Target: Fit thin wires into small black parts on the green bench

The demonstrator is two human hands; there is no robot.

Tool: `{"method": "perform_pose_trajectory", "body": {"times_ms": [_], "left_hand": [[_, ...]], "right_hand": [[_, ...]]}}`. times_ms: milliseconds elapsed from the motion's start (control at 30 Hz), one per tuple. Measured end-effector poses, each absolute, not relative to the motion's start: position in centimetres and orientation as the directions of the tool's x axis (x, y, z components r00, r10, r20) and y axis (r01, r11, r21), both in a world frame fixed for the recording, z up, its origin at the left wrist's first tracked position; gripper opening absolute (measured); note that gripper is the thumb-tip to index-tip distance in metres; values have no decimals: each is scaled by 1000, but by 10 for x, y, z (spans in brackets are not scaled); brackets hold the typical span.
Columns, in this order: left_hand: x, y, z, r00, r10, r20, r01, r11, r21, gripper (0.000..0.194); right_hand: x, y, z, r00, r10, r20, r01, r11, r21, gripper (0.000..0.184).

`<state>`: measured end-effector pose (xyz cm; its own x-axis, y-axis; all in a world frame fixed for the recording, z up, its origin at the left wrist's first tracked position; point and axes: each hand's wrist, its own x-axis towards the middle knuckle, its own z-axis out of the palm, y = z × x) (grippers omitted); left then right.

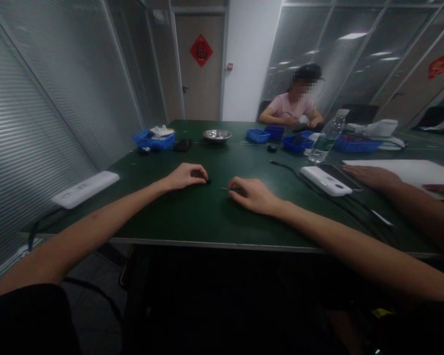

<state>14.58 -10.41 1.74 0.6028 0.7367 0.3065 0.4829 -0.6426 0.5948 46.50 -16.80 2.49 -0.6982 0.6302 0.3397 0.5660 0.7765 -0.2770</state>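
Note:
My left hand (187,176) is over the green table (192,217), its thumb and fingers pinched on a small black piece (207,181) too small to name. A short gap to the right, my right hand (252,194) is closed in a pinch around a thin, needle-like metal tool (224,188). The tool's tip points left toward the black piece without touching it. Most of the tool is hidden behind my fingers.
Behind my hands stand a steel bowl (217,136) and blue baskets (258,135). White power banks (325,181) with cables, a phone (339,176) and a water bottle (329,138) are around. A co-worker's hand (372,176) rests at right; another person (291,108) sits opposite.

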Motion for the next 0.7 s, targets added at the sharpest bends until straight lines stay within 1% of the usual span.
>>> {"method": "perform_pose_trajectory", "body": {"times_ms": [67,167,333,533,700], "left_hand": [[166,-118,19,677,663,320,402,-697,594,31],[179,-133,21,714,603,357,349,-748,565,27],[181,-137,20,716,579,391,314,-766,561,23],[180,-134,16,724,556,408,272,-773,573,24],[181,-135,16,716,565,410,276,-769,576,22]], "right_hand": [[464,-170,25,-704,618,350,555,786,-272,23],[463,-171,26,-706,618,346,560,786,-261,22],[462,-171,24,-709,615,344,563,788,-248,21],[464,-168,21,-721,599,349,536,801,-268,22],[464,-169,21,-733,585,348,520,811,-267,21]]}}
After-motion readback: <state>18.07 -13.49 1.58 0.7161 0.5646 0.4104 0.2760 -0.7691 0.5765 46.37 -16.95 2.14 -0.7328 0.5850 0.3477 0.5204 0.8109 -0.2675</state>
